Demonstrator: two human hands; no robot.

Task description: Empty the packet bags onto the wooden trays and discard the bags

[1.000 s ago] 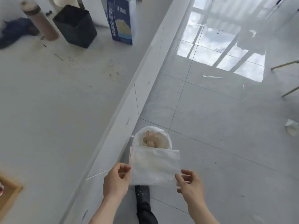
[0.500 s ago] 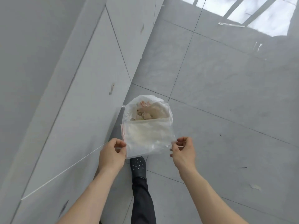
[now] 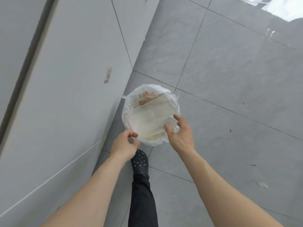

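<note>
An empty clear packet bag (image 3: 152, 118) with a red zip strip lies flat across the mouth of a small bin lined with white plastic (image 3: 170, 95). The bin stands on the floor beside a cabinet base. Scraps show in it behind the bag. My left hand (image 3: 126, 143) is at the bin's near rim, its thumb and fingers pinched on the bag's near corner. My right hand (image 3: 179, 133) hovers over the bag's right edge with fingers spread and nothing in it. No wooden tray is in view.
Grey cabinet fronts (image 3: 68, 82) rise along the left. Glossy grey floor tiles (image 3: 229, 79) spread to the right, with small bits of litter (image 3: 262, 185). A black perforated shoe (image 3: 140, 162) and dark trouser leg stand just below the bin.
The view has tilted down from the counter to the floor. The bag has gone from upright above the bin to lying in its mouth. My right hand has let go and opened.
</note>
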